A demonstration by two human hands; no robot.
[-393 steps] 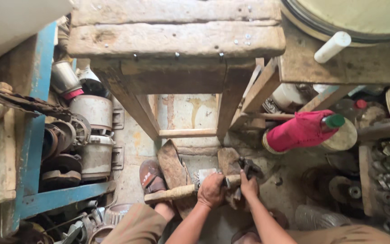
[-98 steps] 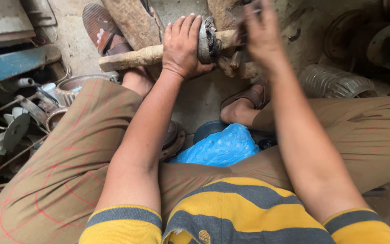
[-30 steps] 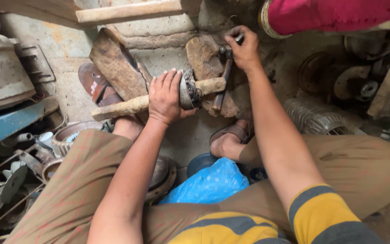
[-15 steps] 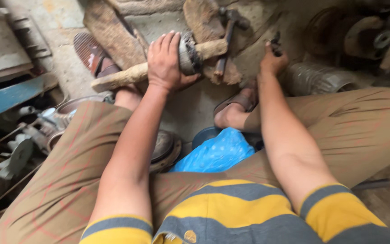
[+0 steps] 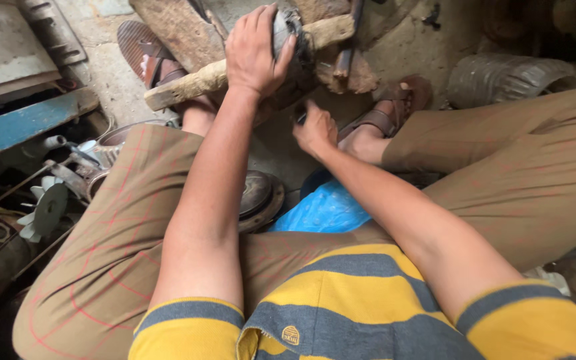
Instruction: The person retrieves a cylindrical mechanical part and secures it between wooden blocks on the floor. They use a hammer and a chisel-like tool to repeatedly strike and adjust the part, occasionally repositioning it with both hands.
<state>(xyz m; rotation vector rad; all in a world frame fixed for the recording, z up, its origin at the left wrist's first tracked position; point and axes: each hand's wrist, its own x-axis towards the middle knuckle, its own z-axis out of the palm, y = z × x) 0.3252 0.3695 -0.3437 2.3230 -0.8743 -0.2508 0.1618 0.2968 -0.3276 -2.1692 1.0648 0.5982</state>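
**Hands at a wooden stick and a metal part on the floor**

The left hand lies over a dark, round metal part that sits on a rough wooden stick, fingers curled around it and gripping. The stick lies slantwise across the concrete floor, with one end near the left foot in a brown sandal and the other end running past the metal part toward the top of the view. The right hand is lower, just beneath the metal part, its fingers closed around something small and dark; what that is cannot be made out. Beside this hand the right foot rests in another sandal. Between the person's knees lies a crumpled blue plastic bag, and next to it a round metal disc. Left of the legs are a blue beam and a small white fan wheel. A ribbed metal cylinder lies to the right.
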